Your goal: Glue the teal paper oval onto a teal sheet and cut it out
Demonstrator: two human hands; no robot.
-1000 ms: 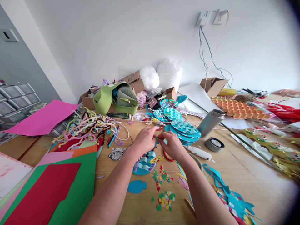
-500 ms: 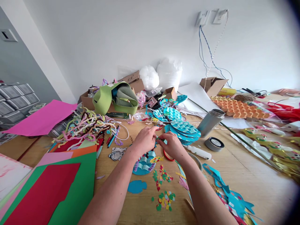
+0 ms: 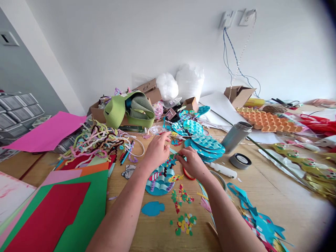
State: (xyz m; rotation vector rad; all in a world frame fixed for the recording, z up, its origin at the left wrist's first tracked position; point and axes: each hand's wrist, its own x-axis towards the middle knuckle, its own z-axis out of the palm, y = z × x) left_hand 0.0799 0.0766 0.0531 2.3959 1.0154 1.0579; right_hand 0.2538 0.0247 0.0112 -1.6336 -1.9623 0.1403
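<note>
My left hand (image 3: pixel 159 150) is raised with its fingers apart, just left of a blue paper fish (image 3: pixel 169 161) with small coloured spots. My right hand (image 3: pixel 190 160) pinches that fish at its right end. Below lies a round blue paper disc (image 3: pixel 154 190) with wavy strips, bearing a red-and-white striped fish (image 3: pixel 154 176) and purple fuzzy stems. A yellow spotted fish (image 3: pixel 175 178) is at its right edge. Nearer to me are a plain blue fish cutout (image 3: pixel 153 208), small paper triangles (image 3: pixel 181 197) and a heap of paper dots (image 3: pixel 186 224).
Stacked blue discs (image 3: pixel 206 147), a white glue bottle (image 3: pixel 223 170), a grey flask (image 3: pixel 236 136) and its lid (image 3: pixel 240 161) stand to the right. Coloured paper sheets (image 3: pixel 65 203) and fuzzy stems (image 3: pixel 89 141) cover the left. Blue paper scraps (image 3: pixel 262 220) lie at the front right.
My left hand has drawn away to the left from the right hand, and its fingers have opened. The spotted blue fish now shows between the hands. My right hand has stayed nearly still.
</note>
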